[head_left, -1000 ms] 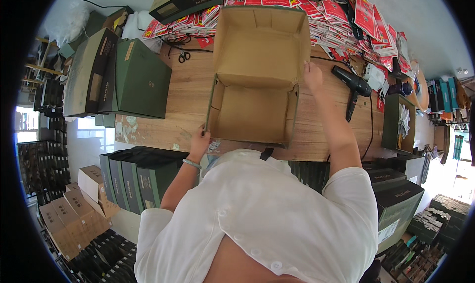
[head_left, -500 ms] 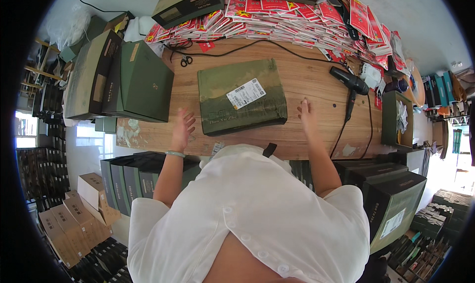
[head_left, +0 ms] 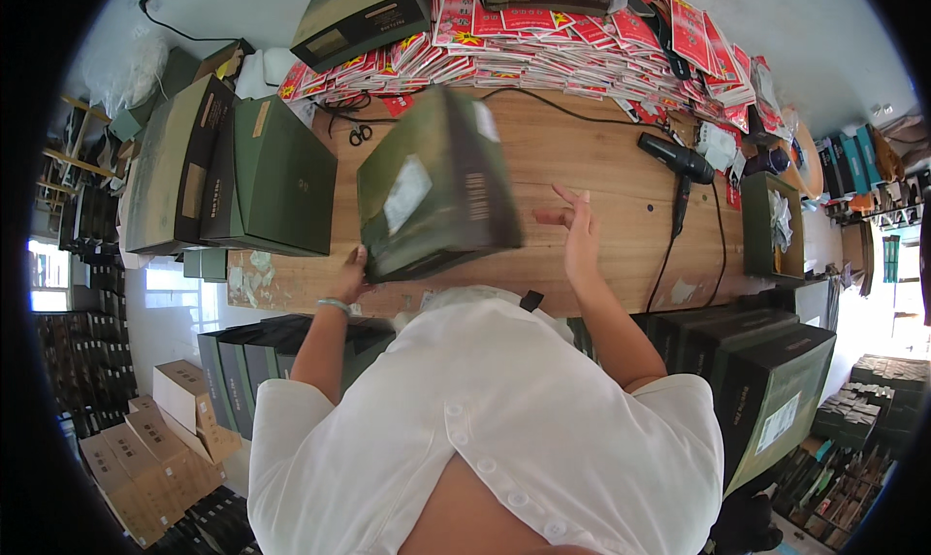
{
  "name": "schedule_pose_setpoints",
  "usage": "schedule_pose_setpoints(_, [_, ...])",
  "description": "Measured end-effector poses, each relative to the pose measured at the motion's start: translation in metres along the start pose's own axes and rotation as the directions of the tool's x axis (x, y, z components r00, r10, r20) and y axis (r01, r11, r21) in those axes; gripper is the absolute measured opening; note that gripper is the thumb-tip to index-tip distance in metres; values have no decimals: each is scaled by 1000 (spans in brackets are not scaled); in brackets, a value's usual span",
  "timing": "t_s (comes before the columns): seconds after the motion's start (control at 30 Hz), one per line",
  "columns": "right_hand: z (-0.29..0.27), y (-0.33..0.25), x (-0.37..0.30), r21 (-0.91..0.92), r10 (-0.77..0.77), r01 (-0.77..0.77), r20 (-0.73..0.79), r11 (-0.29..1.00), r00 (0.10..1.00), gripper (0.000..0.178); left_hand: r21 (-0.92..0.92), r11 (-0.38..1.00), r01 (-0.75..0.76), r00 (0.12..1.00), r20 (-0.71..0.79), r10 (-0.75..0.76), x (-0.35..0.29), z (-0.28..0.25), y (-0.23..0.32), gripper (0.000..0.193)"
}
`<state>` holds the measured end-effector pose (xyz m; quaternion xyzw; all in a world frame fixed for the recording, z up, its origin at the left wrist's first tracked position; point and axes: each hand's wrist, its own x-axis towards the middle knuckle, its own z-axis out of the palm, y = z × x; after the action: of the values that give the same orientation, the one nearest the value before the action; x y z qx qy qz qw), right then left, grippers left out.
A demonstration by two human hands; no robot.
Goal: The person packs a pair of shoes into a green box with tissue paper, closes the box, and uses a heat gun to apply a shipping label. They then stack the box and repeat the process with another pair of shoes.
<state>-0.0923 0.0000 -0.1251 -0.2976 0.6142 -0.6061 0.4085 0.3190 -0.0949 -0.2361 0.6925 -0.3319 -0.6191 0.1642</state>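
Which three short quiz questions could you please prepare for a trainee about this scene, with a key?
1. Which hand is at the near-left corner of the tilted, rectangular green cardboard box?
2. True or false: the black, pistol-shaped hair dryer lies to the right of the box.
3. Fill in: the flat, red-and-white printed packets are piled along the ____ side of the wooden table.

Key:
1. The left hand.
2. True.
3. Far.

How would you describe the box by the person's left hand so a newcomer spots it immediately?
On the wide brown wooden table, look between the person's bare left hand and bare right hand. There, blurred, is a dark green cardboard box bearing a white label. Unlike the other green boxes, it alone sits between the hands.
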Motion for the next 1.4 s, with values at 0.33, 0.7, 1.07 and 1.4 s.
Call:
schedule_pose_setpoints(0.33, [-156,86,118,-654,-245,-282,-593,702,767,42,248,763,-597,759,-134,637,-134,-55,163,76])
schedule_pose_setpoints(0.7, [-366,172,198,-677,21,-592,-650,437,760,71,921,-25,-388,529,244,813,-184,64,182,84])
schedule_pose_setpoints(1.07, [-400,177,247,-268,416,-668,-607,694,677,50,908,-105,-406,570,341,748,-214,112,172,124])
schedule_pose_setpoints(1.4, [-250,127,156,365,503,-425,-151,828,851,22,842,-87,-533,467,378,800,-214,95,174,105])
